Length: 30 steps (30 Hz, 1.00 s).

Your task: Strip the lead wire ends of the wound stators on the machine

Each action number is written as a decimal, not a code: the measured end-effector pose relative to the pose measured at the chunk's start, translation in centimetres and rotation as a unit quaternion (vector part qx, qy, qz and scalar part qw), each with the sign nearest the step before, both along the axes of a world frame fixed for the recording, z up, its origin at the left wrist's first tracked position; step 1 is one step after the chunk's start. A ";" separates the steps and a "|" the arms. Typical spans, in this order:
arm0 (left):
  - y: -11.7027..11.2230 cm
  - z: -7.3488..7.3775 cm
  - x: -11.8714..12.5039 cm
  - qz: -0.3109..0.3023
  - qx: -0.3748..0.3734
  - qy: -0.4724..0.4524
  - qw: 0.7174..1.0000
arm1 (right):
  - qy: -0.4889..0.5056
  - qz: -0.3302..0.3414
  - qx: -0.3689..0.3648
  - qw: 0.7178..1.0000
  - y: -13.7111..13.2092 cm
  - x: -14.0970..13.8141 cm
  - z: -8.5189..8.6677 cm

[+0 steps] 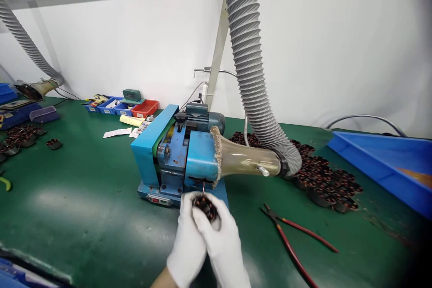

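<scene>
Both my hands wear white gloves and are closed together round one small dark wound coil part (205, 207) with copper wire. My left hand (186, 243) grips it from the left, my right hand (222, 245) from the right and below. A thin wire end of the part points up toward a slot in the front of the blue bench machine (175, 157), just beyond my fingers. A clear funnel (248, 160) on a grey ribbed suction hose (251, 76) joins the machine's right side.
Red-handled pliers (293, 238) lie on the green mat to the right of my hands. A heap of similar coil parts (320, 177) lies behind them, beside a blue tray (381, 162). More coil parts (20, 137) lie far left. Small bins (128, 108) stand at the back.
</scene>
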<state>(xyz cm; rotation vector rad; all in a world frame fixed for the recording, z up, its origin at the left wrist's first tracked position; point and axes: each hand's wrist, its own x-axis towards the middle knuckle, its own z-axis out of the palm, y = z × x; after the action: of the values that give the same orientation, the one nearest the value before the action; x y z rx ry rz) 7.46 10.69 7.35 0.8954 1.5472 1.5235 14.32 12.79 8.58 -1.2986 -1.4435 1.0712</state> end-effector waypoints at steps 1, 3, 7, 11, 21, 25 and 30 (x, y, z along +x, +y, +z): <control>-0.9 0.1 -0.2 -0.026 -0.012 0.019 0.999 | 0.011 -0.002 -0.002 1.000 -0.7 0.4 -0.2; -2.7 0.5 -0.8 -0.094 -0.012 0.048 0.994 | 0.063 0.018 -0.012 0.998 -1.9 1.2 -0.3; -4.1 1.4 -1.9 -0.156 0.022 0.083 0.984 | 0.251 0.083 -0.075 0.962 -2.8 3.2 0.4; -3.8 1.3 -1.7 -0.084 0.013 0.121 0.989 | 0.359 0.096 -0.164 0.914 -2.9 4.7 0.8; -5.6 2.9 -0.3 -0.158 -0.018 0.087 0.983 | 0.300 0.023 -0.164 0.940 -1.8 5.4 2.0; -6.0 2.2 0.0 -0.089 0.088 0.165 0.978 | 0.376 0.045 -0.179 0.908 -1.7 5.7 2.5; -6.0 0.9 0.6 -0.067 0.142 0.201 0.967 | 0.217 0.125 -0.085 0.964 -1.7 4.1 2.7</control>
<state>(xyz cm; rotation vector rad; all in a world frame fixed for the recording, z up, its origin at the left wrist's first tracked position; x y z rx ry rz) 8.09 4.72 8.23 1.5205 1.5228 1.5540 18.38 11.05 11.32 -0.9281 -1.2161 1.5672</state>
